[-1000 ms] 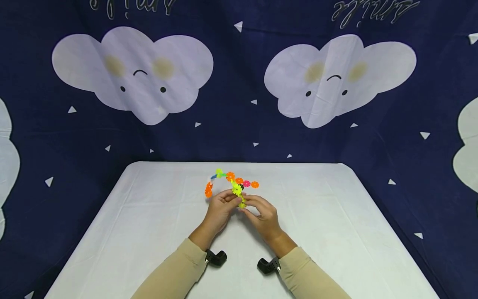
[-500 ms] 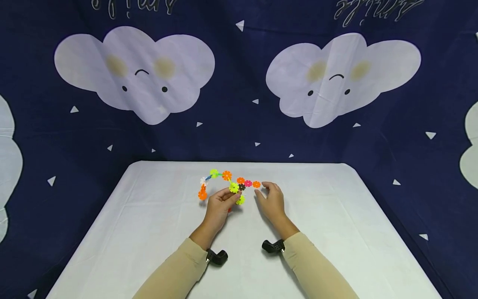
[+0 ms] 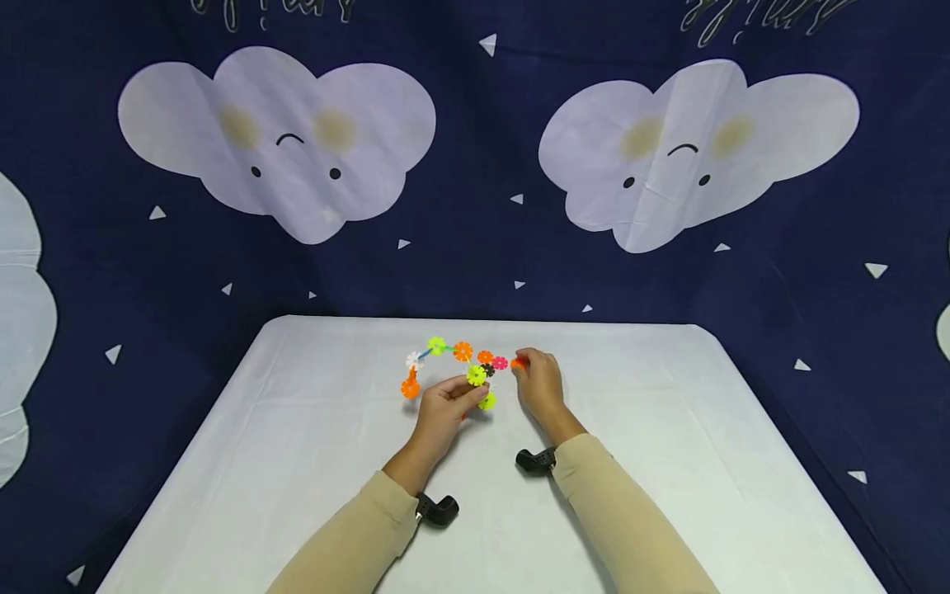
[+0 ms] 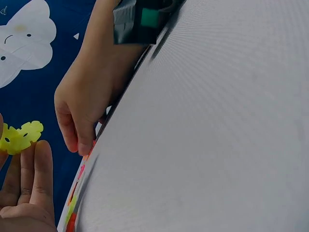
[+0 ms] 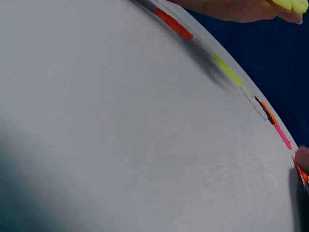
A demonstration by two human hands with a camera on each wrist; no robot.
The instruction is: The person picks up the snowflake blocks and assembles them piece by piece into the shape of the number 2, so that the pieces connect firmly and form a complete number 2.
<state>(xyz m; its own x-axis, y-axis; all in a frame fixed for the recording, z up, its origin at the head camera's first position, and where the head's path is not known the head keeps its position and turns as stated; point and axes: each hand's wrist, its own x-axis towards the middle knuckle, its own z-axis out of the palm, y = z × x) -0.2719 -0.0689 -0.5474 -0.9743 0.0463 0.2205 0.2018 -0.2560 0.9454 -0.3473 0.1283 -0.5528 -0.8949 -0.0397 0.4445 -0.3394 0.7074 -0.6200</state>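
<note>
My left hand (image 3: pixel 445 408) pinches a yellow-green flower-shaped plastic disc (image 3: pixel 477 375). In the left wrist view, two yellow-green discs (image 4: pixel 21 137) stand joined above its fingers. From there a curved string of linked discs seems to run left, with an orange disc (image 3: pixel 463 351), a yellow-green disc (image 3: pixel 436 346), a white disc (image 3: pixel 414 360) and an orange end disc (image 3: pixel 410 388). My right hand (image 3: pixel 540 384) pinches an orange disc (image 3: pixel 518 363), partly covered by its fingers. Beside it lies a pink disc (image 3: pixel 500 363).
A black disc (image 3: pixel 487 370) and another orange disc (image 3: pixel 486 356) lie near the pink one on the white table (image 3: pixel 334 462). Another yellow-green disc (image 3: pixel 486 401) and a red piece (image 5: pixel 174 23) lie near my left hand. A dark blue cloud-print cloth (image 3: pixel 475 272) hangs behind.
My right hand has left the yellow-green discs, moved right and taken hold of the orange disc at the right end. My left hand keeps its hold with little movement.
</note>
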